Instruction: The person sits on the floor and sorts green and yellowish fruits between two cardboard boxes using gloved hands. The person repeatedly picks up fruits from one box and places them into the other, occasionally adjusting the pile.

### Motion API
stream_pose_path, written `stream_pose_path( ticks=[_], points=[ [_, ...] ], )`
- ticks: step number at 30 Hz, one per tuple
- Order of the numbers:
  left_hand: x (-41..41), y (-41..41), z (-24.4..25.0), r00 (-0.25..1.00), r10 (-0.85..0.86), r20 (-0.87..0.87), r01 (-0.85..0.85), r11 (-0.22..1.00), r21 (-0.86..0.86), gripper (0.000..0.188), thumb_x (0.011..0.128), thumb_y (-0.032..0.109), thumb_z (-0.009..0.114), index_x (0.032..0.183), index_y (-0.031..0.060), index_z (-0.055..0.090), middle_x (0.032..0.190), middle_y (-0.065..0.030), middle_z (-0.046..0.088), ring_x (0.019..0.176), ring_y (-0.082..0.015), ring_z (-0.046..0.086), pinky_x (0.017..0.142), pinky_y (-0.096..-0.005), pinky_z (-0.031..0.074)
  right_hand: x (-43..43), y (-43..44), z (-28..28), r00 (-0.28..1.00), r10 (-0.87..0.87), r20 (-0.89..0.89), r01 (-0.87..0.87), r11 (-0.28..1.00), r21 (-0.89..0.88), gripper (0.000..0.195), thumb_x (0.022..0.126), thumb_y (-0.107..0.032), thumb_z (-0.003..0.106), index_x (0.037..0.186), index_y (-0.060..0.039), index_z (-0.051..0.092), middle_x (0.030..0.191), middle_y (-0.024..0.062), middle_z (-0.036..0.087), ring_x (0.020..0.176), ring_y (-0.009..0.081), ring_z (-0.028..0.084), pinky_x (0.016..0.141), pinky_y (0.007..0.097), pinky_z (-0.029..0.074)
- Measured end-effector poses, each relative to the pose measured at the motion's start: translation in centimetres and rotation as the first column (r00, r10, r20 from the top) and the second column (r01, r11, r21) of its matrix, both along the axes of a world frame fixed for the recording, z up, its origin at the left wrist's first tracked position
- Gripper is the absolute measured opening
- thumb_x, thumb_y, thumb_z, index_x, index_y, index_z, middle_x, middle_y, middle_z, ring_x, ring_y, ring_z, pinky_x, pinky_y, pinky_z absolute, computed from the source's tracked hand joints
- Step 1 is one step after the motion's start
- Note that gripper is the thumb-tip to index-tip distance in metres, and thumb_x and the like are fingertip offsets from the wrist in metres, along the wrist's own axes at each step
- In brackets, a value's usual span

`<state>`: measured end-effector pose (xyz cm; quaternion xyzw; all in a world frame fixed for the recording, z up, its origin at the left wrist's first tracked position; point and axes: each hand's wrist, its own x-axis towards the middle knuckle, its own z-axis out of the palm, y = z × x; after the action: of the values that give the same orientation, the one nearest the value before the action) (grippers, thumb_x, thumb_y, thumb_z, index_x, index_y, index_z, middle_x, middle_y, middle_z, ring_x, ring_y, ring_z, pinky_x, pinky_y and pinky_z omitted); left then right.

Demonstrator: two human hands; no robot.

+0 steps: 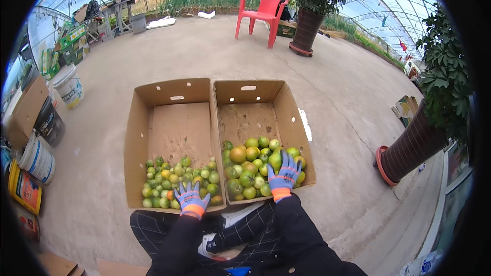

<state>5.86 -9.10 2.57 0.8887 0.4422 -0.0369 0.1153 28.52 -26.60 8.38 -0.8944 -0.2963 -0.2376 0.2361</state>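
Two open cardboard boxes stand side by side on the floor before my crossed legs. The left cardboard box (180, 122) holds many small green and yellowish tomatoes (173, 178) at its near end. Larger green and orange-tinged tomatoes (246, 178) lie in the near half of the right cardboard box (245, 120). My left hand (191, 199), in a blue and orange glove, rests with fingers spread over the small tomatoes. My right hand (284, 176), gloved alike, lies over the larger ones, its fingers against a big green tomato (275, 160); its palm side is hidden.
Buckets (70, 86) and containers line the left side. A red plastic chair (264, 11) stands ahead on the concrete floor, beside a tall potted plant (307, 27). Another potted plant (410, 142) stands at the right, near a small printed carton (406, 110).
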Motion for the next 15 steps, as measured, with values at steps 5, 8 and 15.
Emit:
stream_pose_path(
  ticks=[5, 8, 15],
  points=[
    [-0.6, 1.2, -1.3, 0.994, 0.105, 0.004, -0.104, 0.992, -0.066, 0.067, 0.078, 0.049, 0.058, 0.137, 0.0187, 0.049, 0.147, -0.0126, 0.037, 0.136, -0.0374, 0.029, 0.111, -0.0518, 0.021, 0.9, -2.7, -6.9, 0.993, -0.076, -0.085, 0.075, 0.997, -0.019, 0.073, 0.074, -0.045, 0.069, 0.130, -0.0052, 0.046, 0.126, 0.0164, 0.052, 0.123, 0.0299, 0.045, 0.106, 0.0459, 0.029],
    [-2.2, 4.5, -2.5, 0.994, 0.090, 0.065, -0.079, 0.985, -0.154, 0.068, 0.074, 0.044, 0.066, 0.133, 0.0148, 0.051, 0.143, -0.0187, 0.039, 0.131, -0.0403, 0.036, 0.109, -0.0436, 0.030, 1.0, -2.5, -7.4, 0.996, -0.069, -0.061, 0.068, 0.998, -0.017, 0.074, 0.075, -0.045, 0.069, 0.131, -0.0051, 0.044, 0.128, 0.0171, 0.051, 0.123, 0.0308, 0.045, 0.106, 0.0452, 0.029],
    [-2.9, 3.3, 0.5, 0.984, 0.172, 0.054, -0.162, 0.974, -0.161, 0.077, 0.068, 0.046, 0.074, 0.132, 0.0111, 0.050, 0.139, -0.0223, 0.041, 0.123, -0.0340, 0.047, 0.099, -0.0428, 0.042, 0.7, -2.5, -7.1, 0.994, -0.055, -0.097, 0.055, 0.998, -0.002, 0.073, 0.075, -0.043, 0.069, 0.132, -0.0055, 0.044, 0.128, 0.0171, 0.051, 0.122, 0.0311, 0.046, 0.105, 0.0442, 0.031]
  ],
)
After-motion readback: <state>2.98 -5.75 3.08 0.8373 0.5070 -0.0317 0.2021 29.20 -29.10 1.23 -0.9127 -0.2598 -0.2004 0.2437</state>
